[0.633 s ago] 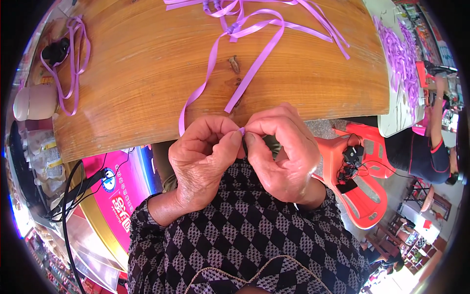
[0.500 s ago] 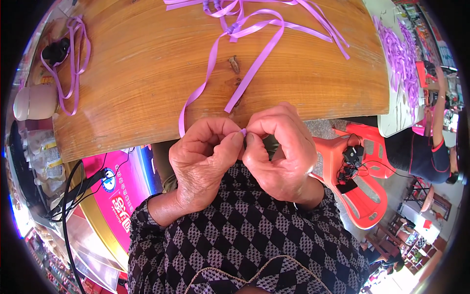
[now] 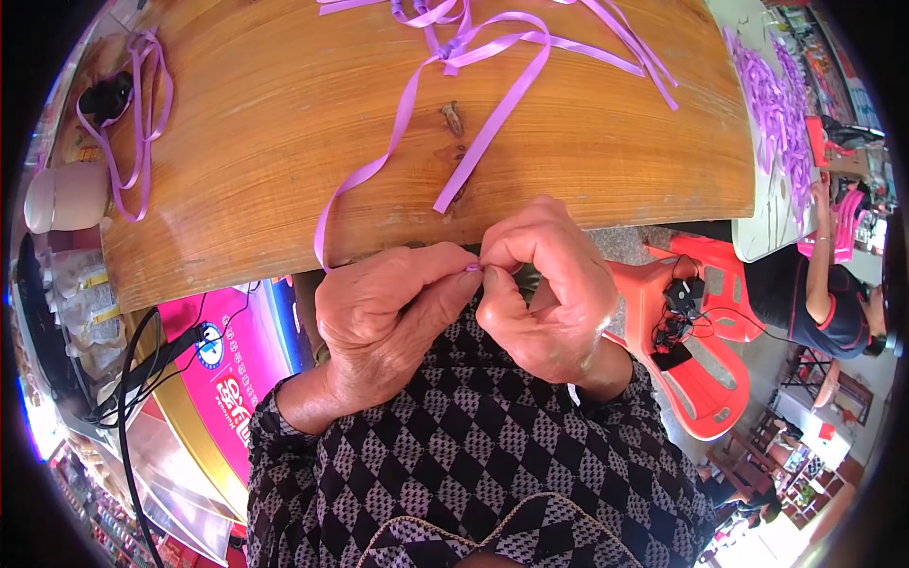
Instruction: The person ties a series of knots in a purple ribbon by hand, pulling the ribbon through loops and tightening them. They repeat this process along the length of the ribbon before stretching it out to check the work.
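Note:
Just off the table's near edge, my left hand (image 3: 383, 298) and my right hand (image 3: 549, 289) meet fingertip to fingertip. Both are closed in a pinch on a small piece of purple ribbon (image 3: 472, 268), of which only a little knot or loop shows between the fingers. From behind the left hand a long purple ribbon (image 3: 365, 175) runs up over the table to several knotted purple ribbons (image 3: 449, 49) at the far side. One loose ribbon end (image 3: 454, 189) lies on the wood just beyond my hands.
The wooden table (image 3: 284, 133) spans the front. At left lie a black object with looped ribbon (image 3: 106, 97) and a pale rounded container (image 3: 66, 197). A white table (image 3: 757, 227) at right carries a purple ribbon pile (image 3: 776, 123). An orange plastic stool (image 3: 701, 402) holds black cables; a person (image 3: 805, 293) is beyond.
My left hand has turned, its fingers now straighter and closed over the ribbon. The long ribbon's near part has shifted left. The person at right has moved an arm.

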`<state>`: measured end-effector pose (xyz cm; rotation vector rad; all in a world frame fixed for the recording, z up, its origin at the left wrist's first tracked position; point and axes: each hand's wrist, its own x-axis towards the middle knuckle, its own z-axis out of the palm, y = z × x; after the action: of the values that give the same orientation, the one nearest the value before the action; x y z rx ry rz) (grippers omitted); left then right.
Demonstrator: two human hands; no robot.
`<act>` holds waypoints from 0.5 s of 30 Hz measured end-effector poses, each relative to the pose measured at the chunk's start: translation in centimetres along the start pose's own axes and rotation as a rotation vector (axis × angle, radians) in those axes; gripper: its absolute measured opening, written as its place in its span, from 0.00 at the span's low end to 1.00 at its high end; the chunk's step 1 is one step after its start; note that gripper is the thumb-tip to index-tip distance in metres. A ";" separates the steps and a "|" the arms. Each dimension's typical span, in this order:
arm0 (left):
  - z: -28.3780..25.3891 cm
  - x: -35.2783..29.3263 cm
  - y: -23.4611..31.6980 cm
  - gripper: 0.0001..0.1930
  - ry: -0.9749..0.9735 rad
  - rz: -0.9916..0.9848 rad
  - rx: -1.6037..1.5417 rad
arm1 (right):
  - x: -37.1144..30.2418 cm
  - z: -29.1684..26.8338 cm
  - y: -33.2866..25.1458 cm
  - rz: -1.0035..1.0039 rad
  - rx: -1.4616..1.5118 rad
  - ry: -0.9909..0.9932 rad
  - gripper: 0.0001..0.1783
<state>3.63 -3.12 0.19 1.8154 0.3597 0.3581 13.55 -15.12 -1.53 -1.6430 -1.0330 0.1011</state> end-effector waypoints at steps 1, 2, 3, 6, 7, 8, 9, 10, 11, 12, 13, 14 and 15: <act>0.1 0.1 0.0 0.06 -0.001 -0.001 -0.001 | 0.0 0.0 0.0 -0.007 0.001 0.004 0.10; 0.2 0.1 0.1 0.06 0.002 0.015 0.010 | 0.0 0.0 0.0 -0.014 0.002 0.008 0.10; 0.2 0.2 0.1 0.06 0.006 0.030 0.020 | 0.0 -0.1 0.1 -0.012 0.002 0.008 0.10; 0.0 0.5 -0.8 0.06 -0.014 0.162 0.136 | 0.0 -0.1 0.2 -0.030 -0.009 0.014 0.11; 0.1 0.6 -0.9 0.06 -0.016 0.162 0.135 | 0.1 -0.2 0.2 -0.043 -0.022 0.009 0.11; 0.1 0.6 -1.1 0.06 -0.017 0.166 0.040 | 0.1 -0.3 0.1 -0.056 -0.034 0.004 0.12; 0.1 0.7 -1.1 0.06 -0.018 0.170 -0.055 | 0.1 -0.4 0.1 -0.055 -0.036 0.006 0.12; 0.1 0.6 -1.0 0.06 -0.017 0.169 -0.054 | 0.2 -0.4 0.1 -0.071 -0.035 0.003 0.12; 0.1 0.6 -0.8 0.06 -0.037 0.118 -0.084 | 0.2 -0.4 0.1 -0.088 -0.034 0.000 0.12; 0.0 0.5 -0.6 0.06 -0.057 0.067 -0.113 | 0.2 -0.5 0.2 -0.088 -0.033 -0.001 0.12; -0.1 0.4 -0.3 0.06 -0.059 0.066 -0.114 | 0.3 -0.6 0.2 -0.091 -0.033 0.002 0.12; -0.2 0.4 -0.1 0.05 -0.074 -0.011 -0.106 | 0.3 -0.7 0.3 -0.095 -0.034 0.004 0.13; -0.2 0.3 0.1 0.05 -0.090 -0.088 -0.098 | 0.3 -0.7 0.3 -0.092 -0.035 0.004 0.13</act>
<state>3.85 -2.86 0.32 1.7075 0.3520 0.2286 14.24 -15.45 -1.37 -1.6237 -1.1112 0.0179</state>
